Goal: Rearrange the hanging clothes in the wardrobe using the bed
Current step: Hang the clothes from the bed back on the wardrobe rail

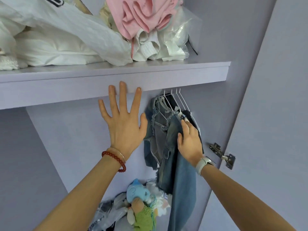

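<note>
Several denim garments (pixel 164 139) hang on white wire hangers (pixel 176 101) bunched at the right end of the lilac wardrobe, under the shelf (pixel 116 80). My right hand (pixel 189 142), with a white watch on the wrist, grips the front denim piece near its top; a long blue jeans leg (pixel 183 189) drops below it. My left hand (pixel 124 120), with red bead and thin bracelets, is spread flat and holds nothing, its fingertips at the shelf's lower edge, left of the clothes. The rail is hidden behind the shelf front. No bed is in view.
On the shelf lie white bedding (pixel 50 39), pink cloth (pixel 143 14) and plastic bags (pixel 176 37). On the wardrobe floor sit soft toys (pixel 138 197) and bags. The open door (pixel 275 114) with its metal hinge (pixel 223 155) stands at the right.
</note>
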